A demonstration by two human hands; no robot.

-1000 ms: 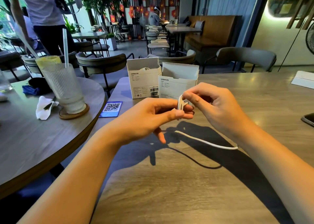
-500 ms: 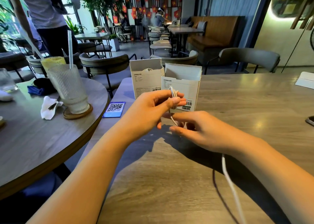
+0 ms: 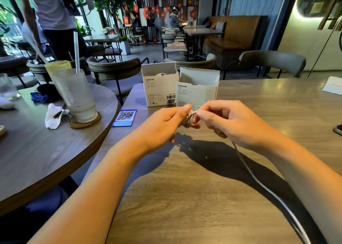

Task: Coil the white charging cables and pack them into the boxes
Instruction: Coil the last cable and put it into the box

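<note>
My left hand (image 3: 166, 121) pinches a small coil of white charging cable (image 3: 188, 120) between thumb and fingers, above the wooden table (image 3: 185, 197). My right hand (image 3: 225, 121) grips the same cable right beside the coil. The loose length of cable runs from under my right hand down to the lower right edge of the view. Two open white boxes stand just behind my hands: the left box (image 3: 159, 90) shows something white inside, the right box (image 3: 198, 92) has its flap raised.
A blue QR-code card (image 3: 125, 117) lies left of my hands. On the round table to the left stand a ribbed glass (image 3: 75, 95) on a coaster and a crumpled napkin (image 3: 53, 116). A dark phone (image 3: 338, 129) lies at the right edge. Chairs stand behind the table.
My right hand has risen from the table back up to the coil. The loose cable now trails lower right. The view has shifted slightly.
</note>
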